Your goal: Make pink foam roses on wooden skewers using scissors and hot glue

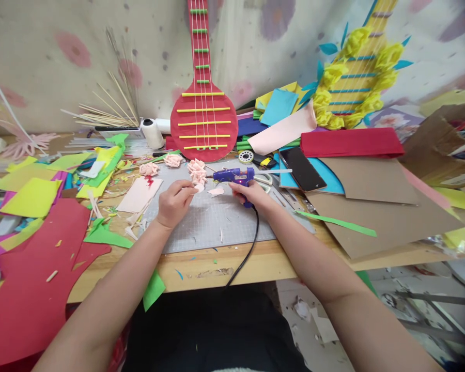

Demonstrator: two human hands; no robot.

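My right hand (248,192) is wrapped round a purple hot glue gun (234,176), its nozzle pointing left and a clear glue stick (279,171) jutting from the back. Close to the nozzle, my left hand (177,202) pinches a small pale pink petal (199,189) between its fingertips. Just behind that petal are ruffled pink flowers (197,169); I cannot tell whether they touch it. A loose pink petal (216,191) lies between my hands on the grey cutting mat (217,227). Further left sit two more pink flowers, one (173,160) near the red instrument and another (149,169).
A red paper instrument (204,126) leans against the wall; a yellow one (352,82) stands right. Coloured paper scraps (34,196) and red sheets (42,268) crowd the left. A phone (303,169) and brown cardboard (380,217) lie right. The gun's black cord (251,248) crosses the table edge.
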